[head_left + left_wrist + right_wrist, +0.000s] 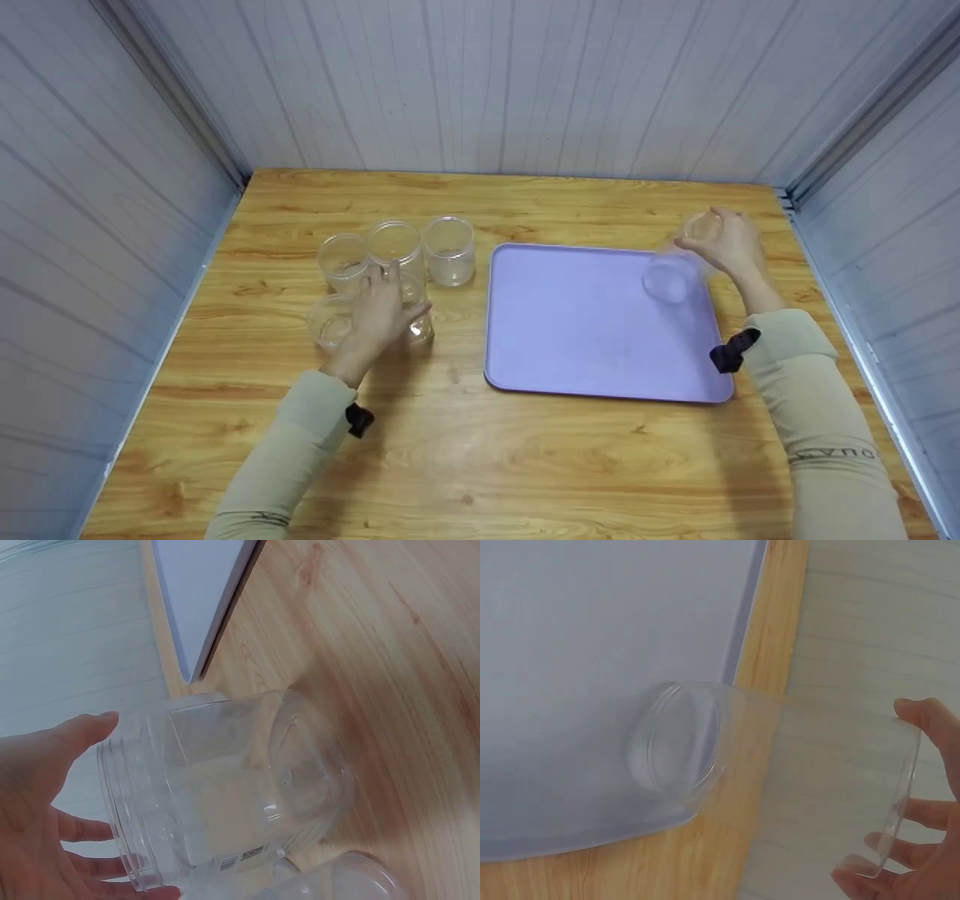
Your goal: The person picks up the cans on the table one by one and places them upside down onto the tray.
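Observation:
Clear plastic jars stand in a group left of the lilac tray (600, 330). My left hand (379, 307) spreads over the front right jar (232, 780) of this group and grips it round its rim, thumb on one side and fingers on the other. Above the tray's back right corner, my right hand (727, 240) holds another clear jar (727, 750) by its base. That jar is tilted, its threaded mouth pointing down at the tray; whether it touches the tray I cannot tell.
Beside the left hand are more clear jars: one front left (330, 322), one back left (343, 259), one back middle (394, 240) and one nearest the tray (450, 255). Pale panel walls (465, 90) bound the wooden table (480, 465) at back and sides.

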`<state>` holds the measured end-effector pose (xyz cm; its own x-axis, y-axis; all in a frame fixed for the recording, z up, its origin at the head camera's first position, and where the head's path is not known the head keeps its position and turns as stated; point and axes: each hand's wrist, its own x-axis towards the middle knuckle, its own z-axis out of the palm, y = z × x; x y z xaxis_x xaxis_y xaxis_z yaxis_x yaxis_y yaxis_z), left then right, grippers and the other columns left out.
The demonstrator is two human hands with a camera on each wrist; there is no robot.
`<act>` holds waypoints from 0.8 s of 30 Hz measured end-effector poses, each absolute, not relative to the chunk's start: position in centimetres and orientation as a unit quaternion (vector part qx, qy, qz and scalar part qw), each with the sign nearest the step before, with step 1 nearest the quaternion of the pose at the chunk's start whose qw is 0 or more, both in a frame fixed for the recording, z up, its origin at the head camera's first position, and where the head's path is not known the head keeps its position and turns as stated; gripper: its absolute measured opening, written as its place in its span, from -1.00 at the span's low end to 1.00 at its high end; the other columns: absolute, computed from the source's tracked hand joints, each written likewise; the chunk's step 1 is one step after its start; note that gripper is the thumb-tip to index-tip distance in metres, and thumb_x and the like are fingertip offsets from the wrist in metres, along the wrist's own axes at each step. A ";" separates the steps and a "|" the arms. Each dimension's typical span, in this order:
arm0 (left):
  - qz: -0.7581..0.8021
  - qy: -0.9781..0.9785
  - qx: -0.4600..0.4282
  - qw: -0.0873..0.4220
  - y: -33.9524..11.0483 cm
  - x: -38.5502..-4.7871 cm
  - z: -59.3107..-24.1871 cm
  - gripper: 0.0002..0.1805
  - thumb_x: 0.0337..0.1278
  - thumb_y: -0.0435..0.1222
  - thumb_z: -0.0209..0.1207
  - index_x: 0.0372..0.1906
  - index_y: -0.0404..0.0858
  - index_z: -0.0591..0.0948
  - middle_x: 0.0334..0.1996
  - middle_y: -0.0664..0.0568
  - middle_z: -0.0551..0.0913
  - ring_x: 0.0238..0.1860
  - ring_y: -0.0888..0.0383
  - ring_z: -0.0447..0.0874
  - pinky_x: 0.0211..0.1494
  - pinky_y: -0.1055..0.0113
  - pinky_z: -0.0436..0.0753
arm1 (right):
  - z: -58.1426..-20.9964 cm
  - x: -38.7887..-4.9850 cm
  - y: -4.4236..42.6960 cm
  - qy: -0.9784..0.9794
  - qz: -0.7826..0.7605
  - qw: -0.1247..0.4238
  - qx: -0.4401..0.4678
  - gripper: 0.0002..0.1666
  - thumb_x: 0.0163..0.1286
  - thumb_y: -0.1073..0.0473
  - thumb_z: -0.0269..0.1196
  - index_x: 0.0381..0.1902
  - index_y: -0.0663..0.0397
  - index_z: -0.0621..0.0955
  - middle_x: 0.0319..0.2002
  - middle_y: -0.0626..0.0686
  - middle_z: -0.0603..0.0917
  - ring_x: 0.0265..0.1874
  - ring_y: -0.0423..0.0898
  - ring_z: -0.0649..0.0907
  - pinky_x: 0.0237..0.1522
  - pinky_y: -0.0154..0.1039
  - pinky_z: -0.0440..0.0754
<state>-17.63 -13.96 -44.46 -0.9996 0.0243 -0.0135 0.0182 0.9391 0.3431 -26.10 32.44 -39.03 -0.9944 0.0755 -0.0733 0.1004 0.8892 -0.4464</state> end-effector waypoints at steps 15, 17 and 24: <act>0.186 0.983 0.011 0.003 -14.1 -17.4 -44.3 -0.13 -0.17 0.08 0.24 0.14 -0.46 0.27 0.10 -0.38 0.19 0.08 -0.27 0.22 -0.10 -0.04 0.47 | -39.6 -26.5 32.6 0.972 -0.230 0.032 0.045 0.05 0.01 -0.22 0.25 0.26 0.34 0.16 0.16 0.49 0.17 0.13 0.39 0.15 0.08 0.25 0.15; 0.189 0.982 0.008 -0.002 -14.1 -17.4 -44.3 -0.13 -0.19 0.07 0.25 0.13 -0.46 0.28 0.12 -0.37 0.17 0.10 -0.27 0.21 -0.08 -0.05 0.45 | -39.6 -26.6 32.5 0.972 -0.228 0.035 0.047 0.05 0.01 -0.22 0.25 0.26 0.34 0.16 0.16 0.50 0.16 0.13 0.39 0.16 0.07 0.25 0.16; 0.208 0.978 0.011 -0.022 -14.1 -17.2 -44.5 -0.17 -0.23 0.04 0.28 0.10 -0.44 0.33 0.16 -0.39 0.15 0.12 -0.31 0.19 0.02 -0.08 0.39 | -39.5 -26.7 32.3 0.968 -0.236 0.060 0.058 0.07 0.01 -0.21 0.25 0.29 0.31 0.12 0.19 0.50 0.10 0.15 0.40 0.12 0.09 0.24 0.15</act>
